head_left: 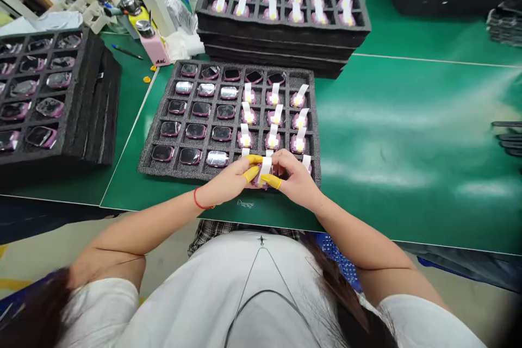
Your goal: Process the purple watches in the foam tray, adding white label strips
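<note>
Both my hands meet over the near edge of a black foam tray (163, 168) on the green table. My left hand (228, 182) and my right hand (296, 179) wear yellow finger cots and pinch a small pink watch case (261, 180) with a white tab (265, 167) between them. The tray's left cells hold pink cases with dark or shiny screens (196, 131). Its right cells hold cases with white and yellow tabs (273, 137) sticking up.
A stack of foam trays (281, 38) with tabbed cases stands behind. Another stack (85, 109) with screened cases sits at the left. Bottles and a pink dispenser (154, 43) crowd the back left. Dark trays (505, 22) lie at the far right.
</note>
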Demonstrator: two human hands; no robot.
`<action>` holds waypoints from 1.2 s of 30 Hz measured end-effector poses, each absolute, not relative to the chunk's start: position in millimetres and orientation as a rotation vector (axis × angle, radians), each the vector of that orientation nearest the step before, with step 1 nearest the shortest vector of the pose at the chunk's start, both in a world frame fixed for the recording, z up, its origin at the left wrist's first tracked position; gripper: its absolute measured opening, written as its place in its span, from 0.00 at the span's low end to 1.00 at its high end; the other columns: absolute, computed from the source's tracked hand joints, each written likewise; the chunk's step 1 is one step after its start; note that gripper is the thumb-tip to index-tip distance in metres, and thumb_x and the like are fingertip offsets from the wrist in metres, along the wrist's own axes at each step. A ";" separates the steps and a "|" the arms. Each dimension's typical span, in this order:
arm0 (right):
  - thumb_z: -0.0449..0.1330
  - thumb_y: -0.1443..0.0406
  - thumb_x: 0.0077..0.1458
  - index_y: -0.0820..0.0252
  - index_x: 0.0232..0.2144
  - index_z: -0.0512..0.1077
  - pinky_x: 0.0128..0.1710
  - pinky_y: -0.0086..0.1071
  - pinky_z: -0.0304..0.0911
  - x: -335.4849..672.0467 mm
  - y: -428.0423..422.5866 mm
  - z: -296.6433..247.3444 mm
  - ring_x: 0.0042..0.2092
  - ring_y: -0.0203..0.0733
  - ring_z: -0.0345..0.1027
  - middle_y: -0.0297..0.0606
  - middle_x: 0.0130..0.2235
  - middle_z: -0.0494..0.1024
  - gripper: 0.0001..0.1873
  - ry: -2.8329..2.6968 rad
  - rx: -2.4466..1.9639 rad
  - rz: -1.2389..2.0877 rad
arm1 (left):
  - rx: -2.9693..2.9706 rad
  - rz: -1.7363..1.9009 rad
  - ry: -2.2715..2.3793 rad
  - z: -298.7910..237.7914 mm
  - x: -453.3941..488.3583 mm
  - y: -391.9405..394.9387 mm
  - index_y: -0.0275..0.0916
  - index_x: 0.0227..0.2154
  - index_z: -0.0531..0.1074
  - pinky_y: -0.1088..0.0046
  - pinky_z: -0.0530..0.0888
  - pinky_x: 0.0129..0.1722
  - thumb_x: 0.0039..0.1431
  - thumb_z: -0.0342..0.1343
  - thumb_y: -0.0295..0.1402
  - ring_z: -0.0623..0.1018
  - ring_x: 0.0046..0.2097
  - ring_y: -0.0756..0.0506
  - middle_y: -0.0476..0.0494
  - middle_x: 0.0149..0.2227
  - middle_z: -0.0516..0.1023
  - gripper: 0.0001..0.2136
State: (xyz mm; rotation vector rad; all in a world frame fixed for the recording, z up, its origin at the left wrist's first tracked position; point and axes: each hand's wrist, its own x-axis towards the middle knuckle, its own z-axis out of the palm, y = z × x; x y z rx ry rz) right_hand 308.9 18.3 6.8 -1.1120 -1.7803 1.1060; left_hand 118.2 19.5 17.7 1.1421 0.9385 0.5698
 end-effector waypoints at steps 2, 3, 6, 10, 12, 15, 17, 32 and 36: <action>0.62 0.63 0.52 0.59 0.28 0.68 0.30 0.31 0.60 304.6 17.5 0.6 0.31 0.33 0.59 0.33 0.33 0.66 0.06 -1.727 -1.156 1.186 | 1.268 0.621 0.929 6.7 119.3 12.7 0.39 0.49 0.69 0.65 0.80 0.44 0.67 0.47 0.38 0.81 0.40 0.48 0.41 0.44 0.78 0.13; 0.61 0.64 0.52 0.59 0.28 0.69 0.29 0.30 0.60 303.8 17.8 -1.9 0.31 0.33 0.60 0.33 0.33 0.66 0.05 -1.695 -1.178 1.220 | 1.361 0.649 0.932 2.3 120.1 10.0 0.39 0.51 0.68 0.65 0.81 0.43 0.67 0.48 0.40 0.80 0.40 0.47 0.40 0.45 0.78 0.15; 0.61 0.66 0.52 0.59 0.29 0.71 0.29 0.30 0.60 304.6 18.9 -5.2 0.30 0.33 0.62 0.32 0.32 0.69 0.03 -1.663 -1.189 1.236 | 1.756 0.753 1.014 -7.1 121.8 3.4 0.38 0.54 0.68 0.61 0.78 0.48 0.63 0.55 0.37 0.78 0.49 0.42 0.36 0.51 0.74 0.18; 0.61 0.68 0.55 0.57 0.29 0.74 0.32 0.31 0.66 311.3 20.2 -1.2 0.33 0.34 0.67 0.34 0.33 0.72 0.03 -1.827 -0.982 1.085 | 2.124 0.960 1.170 -14.5 121.7 -0.4 0.39 0.43 0.75 0.57 0.73 0.53 0.62 0.57 0.30 0.74 0.52 0.42 0.40 0.49 0.76 0.08; 0.61 0.70 0.56 0.56 0.30 0.75 0.34 0.31 0.68 316.9 22.1 3.0 0.35 0.33 0.70 0.34 0.34 0.73 0.05 -1.978 -0.842 0.970 | 2.138 1.004 1.190 -16.4 121.1 -0.1 0.39 0.38 0.76 0.61 0.74 0.49 0.62 0.58 0.30 0.75 0.48 0.44 0.42 0.46 0.78 0.04; 0.59 0.72 0.58 0.57 0.35 0.76 0.39 0.31 0.71 326.1 26.1 9.0 0.41 0.35 0.72 0.39 0.39 0.73 0.07 -2.200 -0.689 0.851 | 2.125 1.043 1.174 -17.2 120.3 0.9 0.39 0.36 0.75 0.63 0.74 0.48 0.63 0.57 0.29 0.76 0.47 0.46 0.43 0.45 0.78 0.03; 0.61 0.69 0.59 0.59 0.39 0.76 0.41 0.33 0.73 330.3 27.6 11.4 0.45 0.37 0.72 0.43 0.43 0.74 0.06 -2.276 -0.643 0.869 | 2.129 1.053 1.144 -17.0 120.2 1.0 0.39 0.37 0.75 0.64 0.74 0.49 0.63 0.57 0.29 0.76 0.47 0.46 0.43 0.45 0.78 0.03; 0.58 0.71 0.60 0.60 0.41 0.71 0.35 0.35 0.65 323.4 20.1 12.1 0.38 0.41 0.69 0.39 0.37 0.81 0.06 -2.462 -0.736 0.039 | 2.097 1.014 1.125 -14.5 120.9 2.7 0.38 0.35 0.75 0.64 0.73 0.48 0.61 0.57 0.27 0.75 0.46 0.46 0.42 0.45 0.78 0.02; 0.55 0.71 0.62 0.58 0.36 0.72 0.40 0.35 0.66 323.2 18.1 16.6 0.38 0.39 0.68 0.36 0.37 0.80 0.07 -2.505 -0.673 -0.157 | 2.084 1.027 1.136 -13.7 122.6 2.4 0.38 0.34 0.74 0.64 0.73 0.47 0.59 0.57 0.26 0.75 0.45 0.46 0.42 0.45 0.78 0.02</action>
